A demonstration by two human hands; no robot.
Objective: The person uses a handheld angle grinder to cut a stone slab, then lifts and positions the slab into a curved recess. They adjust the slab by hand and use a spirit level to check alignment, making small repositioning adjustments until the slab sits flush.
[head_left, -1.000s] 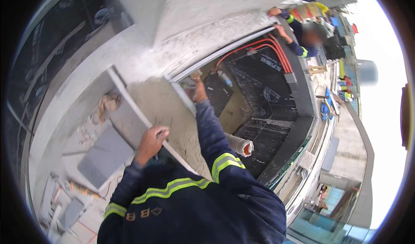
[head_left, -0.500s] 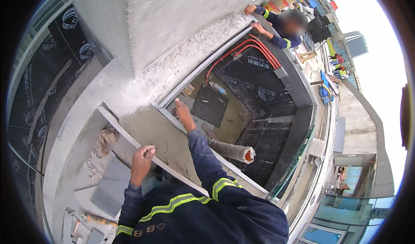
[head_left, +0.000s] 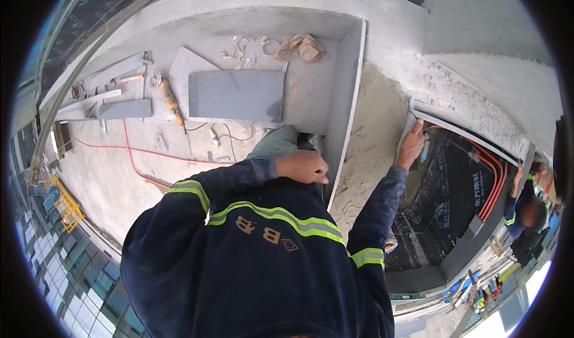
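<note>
My left hand [head_left: 305,167] is in front of my body, its fingers curled in; whatever they hold, if anything, is hidden. Just right of it stands an upright grey slab [head_left: 345,107] with a pale top edge. My right hand [head_left: 410,145] reaches to the corner of a dark-lined pit, fingers closed at the near end of a long, narrow grey stone slab [head_left: 463,128]. This slab lies along the rough wall's foot. At its far end are a co-worker's hands [head_left: 518,178]. Wet mortar [head_left: 373,122] spreads between the upright slab and the pit.
Red conduits [head_left: 495,179] curve inside the black-lined pit [head_left: 439,218]. On the left floor lie an orange angle grinder [head_left: 169,101], a flat grey slab [head_left: 236,96], offcuts [head_left: 122,69] and a red hose [head_left: 161,157]. Crumpled brown paper [head_left: 305,48] sits by the upright slab.
My view has swung left, bringing the grinder and slabs on the floor into sight. My left hand has drawn in toward my body. My right hand stays at the pit's corner.
</note>
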